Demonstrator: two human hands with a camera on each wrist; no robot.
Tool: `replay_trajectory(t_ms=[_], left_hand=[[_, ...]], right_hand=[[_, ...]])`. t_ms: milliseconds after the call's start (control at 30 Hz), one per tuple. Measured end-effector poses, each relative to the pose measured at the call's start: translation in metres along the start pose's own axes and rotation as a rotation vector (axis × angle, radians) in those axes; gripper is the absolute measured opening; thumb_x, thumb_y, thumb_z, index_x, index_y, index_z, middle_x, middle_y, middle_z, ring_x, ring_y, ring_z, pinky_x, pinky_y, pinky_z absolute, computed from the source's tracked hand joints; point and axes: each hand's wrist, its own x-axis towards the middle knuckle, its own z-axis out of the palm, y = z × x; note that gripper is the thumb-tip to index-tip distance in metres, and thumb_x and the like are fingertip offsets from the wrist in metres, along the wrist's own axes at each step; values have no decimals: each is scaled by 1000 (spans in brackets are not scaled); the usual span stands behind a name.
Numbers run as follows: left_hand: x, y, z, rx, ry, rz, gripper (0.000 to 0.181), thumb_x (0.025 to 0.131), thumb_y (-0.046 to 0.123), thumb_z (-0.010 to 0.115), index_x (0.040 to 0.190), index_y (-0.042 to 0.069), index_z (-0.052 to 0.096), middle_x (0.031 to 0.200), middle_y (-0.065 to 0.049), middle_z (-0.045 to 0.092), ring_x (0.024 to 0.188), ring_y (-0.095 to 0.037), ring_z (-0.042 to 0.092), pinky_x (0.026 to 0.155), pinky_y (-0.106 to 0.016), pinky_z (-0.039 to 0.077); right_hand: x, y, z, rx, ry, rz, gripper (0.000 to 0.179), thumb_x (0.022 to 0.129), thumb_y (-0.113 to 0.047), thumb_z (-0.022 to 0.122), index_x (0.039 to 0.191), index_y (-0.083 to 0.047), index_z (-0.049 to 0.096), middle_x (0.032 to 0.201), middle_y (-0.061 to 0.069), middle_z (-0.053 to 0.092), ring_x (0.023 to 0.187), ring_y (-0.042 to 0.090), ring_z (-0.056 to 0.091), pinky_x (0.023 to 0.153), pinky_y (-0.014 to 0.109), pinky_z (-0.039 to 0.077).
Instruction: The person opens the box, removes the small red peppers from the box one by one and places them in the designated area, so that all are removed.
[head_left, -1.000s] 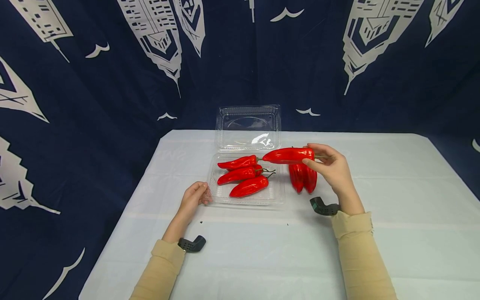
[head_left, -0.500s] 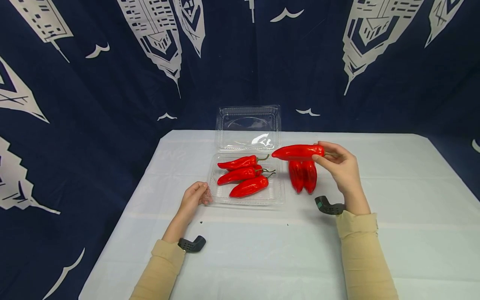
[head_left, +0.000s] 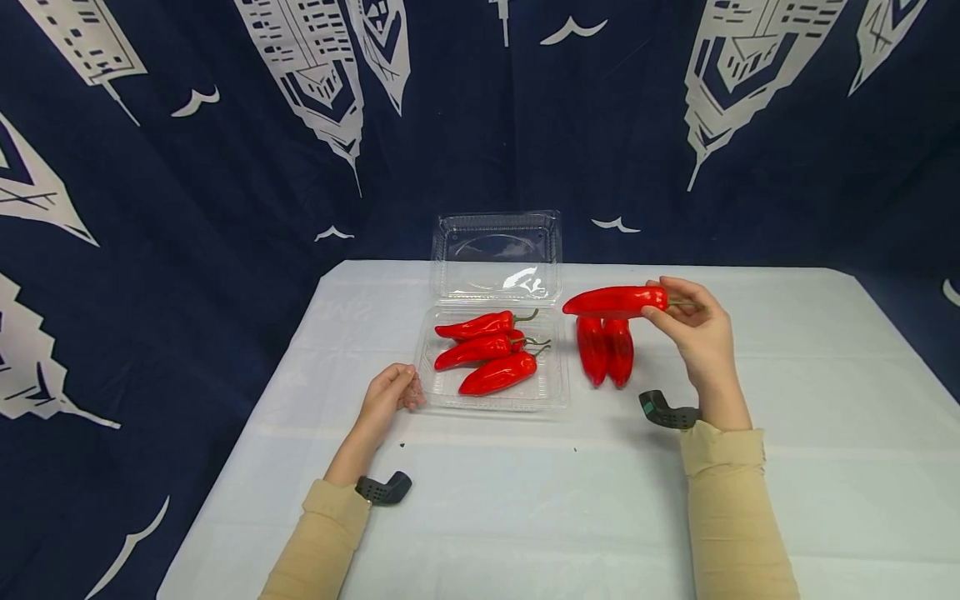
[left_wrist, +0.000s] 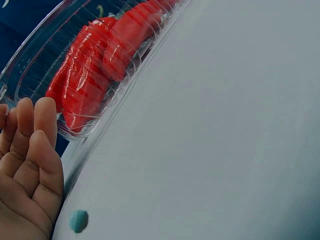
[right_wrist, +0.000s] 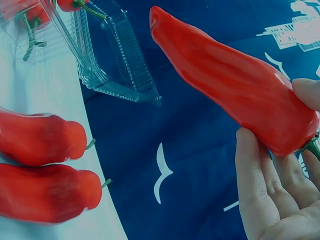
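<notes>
My right hand (head_left: 701, 329) holds a long red pepper (head_left: 615, 302) by its stem end, pinched between thumb and fingers, its tip pointing left. In the head view this pepper overlaps the upper ends of two red peppers (head_left: 605, 354) lying side by side on the table. A clear plastic clamshell container (head_left: 551, 392) lies open left of them, with several red peppers (head_left: 498, 373) in its base. At the container's lower left edge, my left hand (head_left: 392, 388) grips the rim with curled fingers (left_wrist: 46, 120); its thumb is mostly hidden in the left wrist view.
The container's raised lid (head_left: 497, 250) stands at the far edge of the white-covered table (head_left: 480, 517). A dark blue cloth (head_left: 450, 150) with white building and bird prints hangs behind. Small dark specks lie on the table in front of the container.
My right hand has moved right and slightly farther back with the pepper, whose tip has shifted from over the container's right side to beside it. The left hand and container have stayed put.
</notes>
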Motion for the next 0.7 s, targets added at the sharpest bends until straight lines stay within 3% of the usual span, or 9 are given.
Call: replay_trajectory(t_ms=[567,700], left_hand=[[1,-1,-1,4,-2,-7,22,99,16,47,91,-3,51,74,-5,54,61,-12,59,54,-21,45],[0,4,0,0,-8,-25,19,100,13,45,91,-2,51,74,-4,54,61,-11,59,54,-21,45]], right_hand=[[2,-2,-10,153,182,26,40,76,7,73,114,-1,62,108,5,64,96,17,58,78,15,49],[4,-2,-12,126,231,47,40,77,6,72,116,-1,61,109,5,64,98,17,57,78,15,49]])
